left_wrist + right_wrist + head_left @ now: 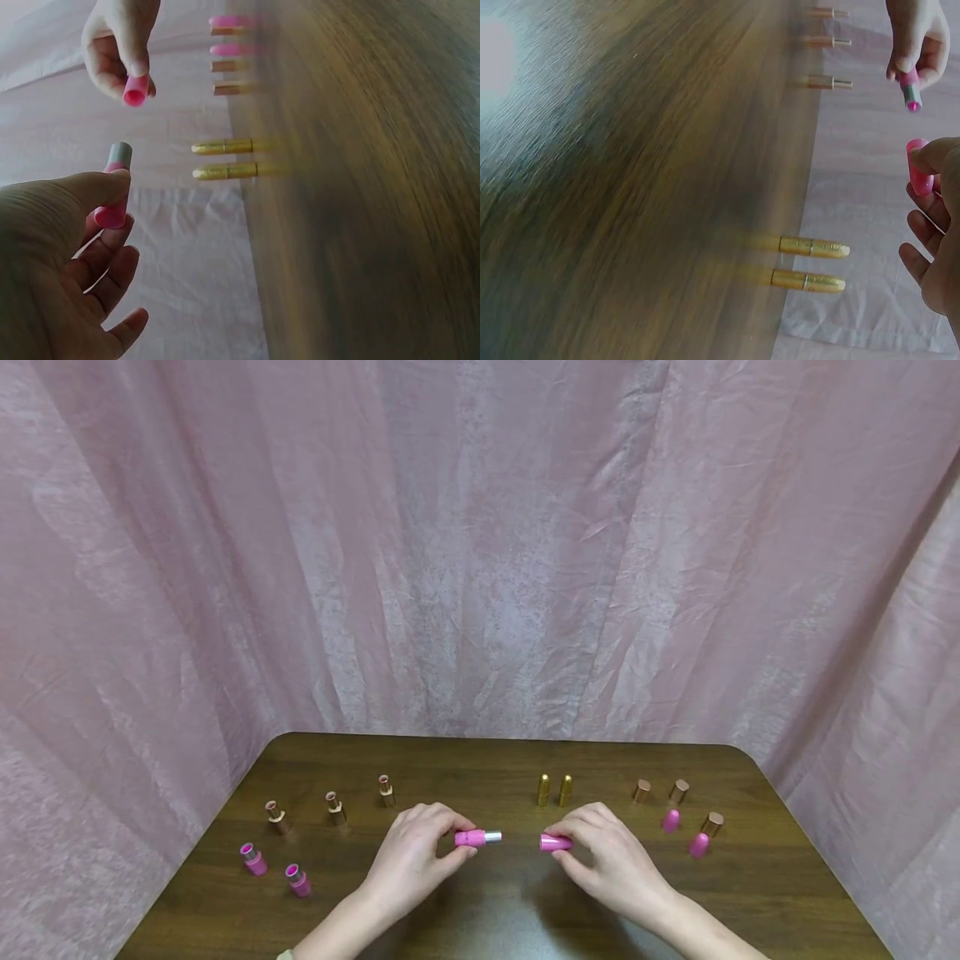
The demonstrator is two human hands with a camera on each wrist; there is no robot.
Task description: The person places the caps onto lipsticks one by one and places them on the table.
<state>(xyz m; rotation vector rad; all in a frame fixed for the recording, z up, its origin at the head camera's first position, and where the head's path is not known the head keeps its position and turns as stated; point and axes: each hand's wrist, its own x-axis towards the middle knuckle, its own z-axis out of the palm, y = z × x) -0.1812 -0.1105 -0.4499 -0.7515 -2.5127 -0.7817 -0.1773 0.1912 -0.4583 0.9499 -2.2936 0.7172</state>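
My left hand (417,853) pinches a pink lipstick tube (470,838) between thumb and fingers, its silver collar pointing right. Facing it, my right hand (611,860) pinches a pink lipstick cap (555,842), with its open end toward the tube. A short gap separates the two parts above the table. In the left wrist view the hollow of the cap (136,91) shows, and the silver-collared tube (112,214) sits under the thumb. From the right wrist, pink can be seen inside the collar of the tube (911,97).
On the wooden table (465,760), two gold lipsticks (555,790) stand upright behind the hands. Uncapped rose-gold tubes (335,808) and pink tubes (297,880) stand at left. Rose-gold caps (679,791) and pink caps (699,845) stand at right. A pink curtain (480,568) hangs behind.
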